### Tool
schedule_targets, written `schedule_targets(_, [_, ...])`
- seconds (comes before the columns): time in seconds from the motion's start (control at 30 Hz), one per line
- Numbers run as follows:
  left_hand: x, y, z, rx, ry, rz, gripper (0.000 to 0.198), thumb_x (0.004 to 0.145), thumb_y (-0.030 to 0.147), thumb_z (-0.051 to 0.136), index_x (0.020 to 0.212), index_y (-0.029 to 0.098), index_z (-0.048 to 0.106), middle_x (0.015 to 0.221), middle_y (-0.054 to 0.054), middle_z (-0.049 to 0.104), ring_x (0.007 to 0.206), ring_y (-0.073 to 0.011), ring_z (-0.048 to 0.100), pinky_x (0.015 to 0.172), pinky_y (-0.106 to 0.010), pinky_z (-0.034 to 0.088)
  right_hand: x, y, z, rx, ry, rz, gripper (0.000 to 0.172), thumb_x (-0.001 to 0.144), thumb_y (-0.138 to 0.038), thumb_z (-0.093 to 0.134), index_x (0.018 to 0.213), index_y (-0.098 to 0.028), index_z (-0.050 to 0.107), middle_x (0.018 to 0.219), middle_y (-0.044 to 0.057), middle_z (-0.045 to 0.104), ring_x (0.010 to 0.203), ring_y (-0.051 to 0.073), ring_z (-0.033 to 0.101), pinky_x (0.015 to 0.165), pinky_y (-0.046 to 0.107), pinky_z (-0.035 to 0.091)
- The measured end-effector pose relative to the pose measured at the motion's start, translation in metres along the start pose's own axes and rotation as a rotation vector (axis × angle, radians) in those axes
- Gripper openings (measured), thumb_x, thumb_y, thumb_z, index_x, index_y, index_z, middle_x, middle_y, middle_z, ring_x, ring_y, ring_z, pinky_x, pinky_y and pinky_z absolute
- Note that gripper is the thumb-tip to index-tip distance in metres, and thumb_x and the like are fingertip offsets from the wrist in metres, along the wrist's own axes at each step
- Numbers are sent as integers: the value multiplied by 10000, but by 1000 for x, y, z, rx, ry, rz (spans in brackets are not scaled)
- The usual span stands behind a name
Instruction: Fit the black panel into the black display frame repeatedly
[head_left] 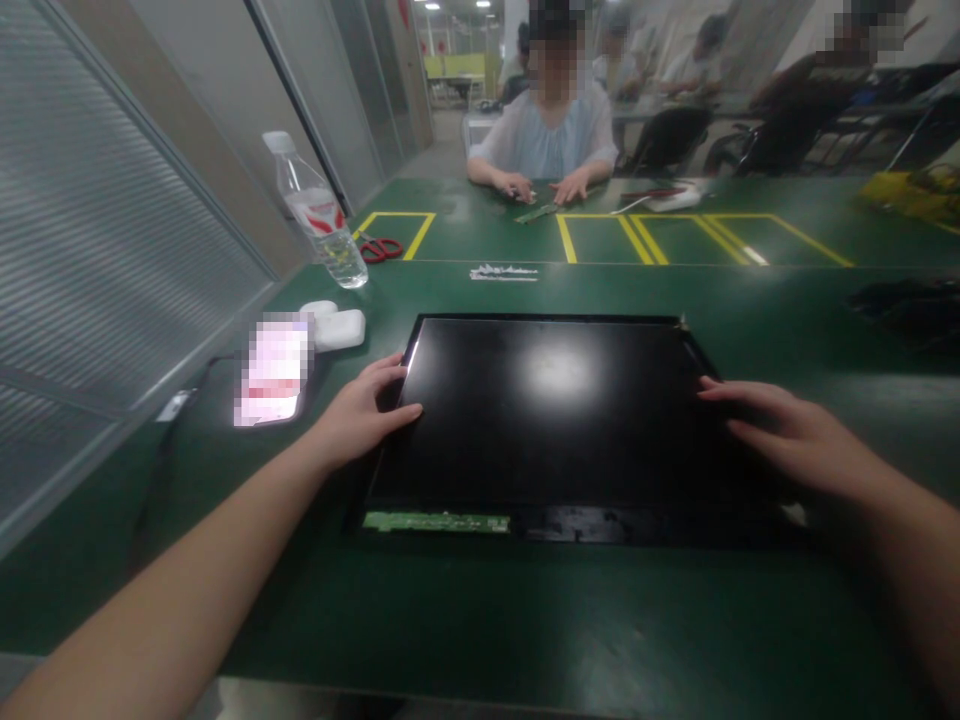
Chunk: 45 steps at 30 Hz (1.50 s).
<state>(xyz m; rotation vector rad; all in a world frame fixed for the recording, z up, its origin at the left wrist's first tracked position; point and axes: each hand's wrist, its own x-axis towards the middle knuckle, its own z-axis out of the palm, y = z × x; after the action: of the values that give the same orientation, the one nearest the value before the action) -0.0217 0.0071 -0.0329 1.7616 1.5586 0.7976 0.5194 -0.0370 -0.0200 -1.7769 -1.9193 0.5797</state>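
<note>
A black LCD panel (540, 420) lies face up on the green table, with a glare spot on its glossy surface. Along its near edge runs a green circuit strip (435, 522). My left hand (367, 405) holds the panel's left edge, thumb on the front surface and fingers at the side. At the opposite edge, my right hand (784, 425) holds the panel between thumb and forefinger; its other fingers are partly hidden.
Left of the panel are a lit phone (274, 370), a white earbud case (339, 328), a water bottle (322, 220) and red-handled scissors (381, 249). Beyond it lies a small white strip (504, 272). Across the green table (480, 620), a person (551, 140) handles a small circuit board (536, 213).
</note>
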Motion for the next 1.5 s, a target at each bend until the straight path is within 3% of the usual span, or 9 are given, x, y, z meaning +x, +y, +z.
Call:
schedule_targets(0.23, [1,-5,0,10,-3,21,695,728,579,834,1278,164,739,1693,-221,450,1557,-413,440,1297,-558,313,0,0,0,10,24,-5,406,802,-316,566,1164,-287,748,1407,111,737,1405,343,619,1256,567,382])
schedule_targets(0.6, [1,-5,-1,44,-1,15,729,699,615,834,1266,166,739,1682,-217,468,1542,-424,460,1285,-567,339,1,5,-2,-36,-3,-95,470,767,-339,577,1201,-282,748,1404,115,740,1377,367,640,1216,633,424])
schedule_targets(0.97, [-1,3,-1,-12,17,-25,694,658,592,887,1210,187,772,1671,-188,500,1534,-420,473,1294,-572,335,1,3,-2,22,-11,10,547,747,-392,606,1256,-238,733,1440,135,719,1388,376,631,1222,580,426])
schedule_targets(1.5, [0,-4,1,-19,71,-25,653,620,575,918,1145,207,799,1633,-165,556,1485,-422,535,1267,-575,381,0,1,-2,9,-1,2,537,742,-401,599,1240,-251,734,1435,131,723,1386,376,633,1215,589,430])
